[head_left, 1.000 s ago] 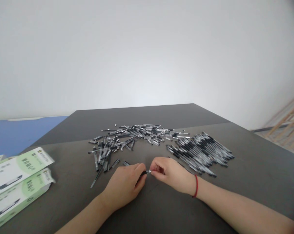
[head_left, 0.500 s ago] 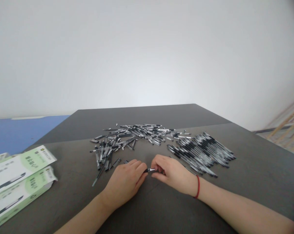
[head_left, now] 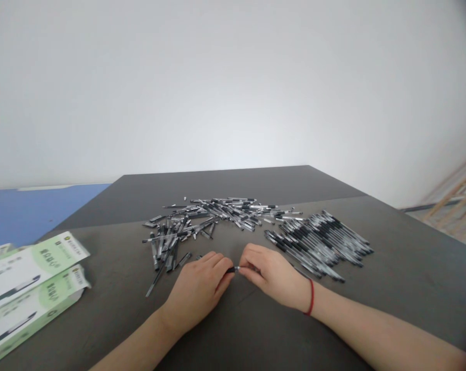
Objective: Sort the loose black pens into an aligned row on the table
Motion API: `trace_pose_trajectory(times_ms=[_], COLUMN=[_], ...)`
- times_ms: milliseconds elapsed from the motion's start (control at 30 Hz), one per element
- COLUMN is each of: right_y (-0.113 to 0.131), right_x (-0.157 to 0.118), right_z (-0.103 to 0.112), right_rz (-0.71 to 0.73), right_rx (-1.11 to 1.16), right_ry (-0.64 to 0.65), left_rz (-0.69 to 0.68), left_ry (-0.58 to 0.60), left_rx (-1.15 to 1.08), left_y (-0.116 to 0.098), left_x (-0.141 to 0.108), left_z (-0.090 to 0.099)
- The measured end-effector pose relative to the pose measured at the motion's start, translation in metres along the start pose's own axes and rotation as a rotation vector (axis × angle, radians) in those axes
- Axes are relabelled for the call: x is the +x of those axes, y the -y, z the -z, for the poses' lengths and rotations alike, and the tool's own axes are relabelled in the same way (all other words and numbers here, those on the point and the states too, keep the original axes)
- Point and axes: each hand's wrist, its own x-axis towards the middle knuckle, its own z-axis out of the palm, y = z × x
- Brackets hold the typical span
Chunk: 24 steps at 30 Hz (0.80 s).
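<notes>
The left hand (head_left: 202,281) curls closed round a pen (head_left: 231,270); the right hand (head_left: 273,278) apparently pinches its tip, though little shows. That one looks unfinished. Rightward, a row of pens (head_left: 320,245) seems done; farther, a jumbled heap (head_left: 221,210) looks left.

at the near side of the dark table (head_left: 248,330), whose closest edge is cut off below, the left hand (head_left: 202,280) hides most of a slim pen (head_left: 232,269), and the fingertips of the right hand (head_left: 271,274) cover its other end. on the table's left, cartons (head_left: 28,283) run out of view, their smallest print unreadable. on its middle, pen parts (head_left: 233,210) overlap too tightly to count. beyond its right, wooden slats (head_left: 455,195) blur.
</notes>
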Motion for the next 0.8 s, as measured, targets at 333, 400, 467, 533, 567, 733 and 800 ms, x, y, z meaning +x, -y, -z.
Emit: trace_pose_trajectory(times_ms=[333,400,467,533,567,733,800], right_y=[-0.0017,-0.0024,-0.0027,-0.0024,-0.0021,0.0005,0.0009], right_x=[0.0003,0.0001,-0.0002,-0.0002,0.0,0.0012,0.0008], right_z=[-0.0008,-0.0015,-0.0014,-0.0006,-0.0001,-0.0002,-0.0014], right_rz=[0.044,0.048,0.056,0.069,0.073,0.074,0.064], right_rx=[-0.029,-0.034,-0.037,-0.042,-0.046,-0.08,-0.073], right_ry=[-0.001,0.013,0.026,0.021,0.008,-0.04,-0.036], left_rz=[-0.003,-0.007,-0.01,-0.012,-0.011,-0.014,-0.016], left_ry=[0.0,-0.003,-0.007,-0.014,-0.016,-0.017,-0.009], left_rx=[-0.023,-0.014,-0.005,-0.002,-0.003,-0.008,-0.004], left_y=[-0.0016,-0.0021,-0.0023,-0.0021,-0.0018,-0.0007,-0.0005], left_x=[0.0007,0.0006,0.0003,0.0001,0.0,0.0007,0.0013], left_z=[-0.0012,-0.0007,-0.0007,-0.0012,-0.0015,-0.0027,-0.0029])
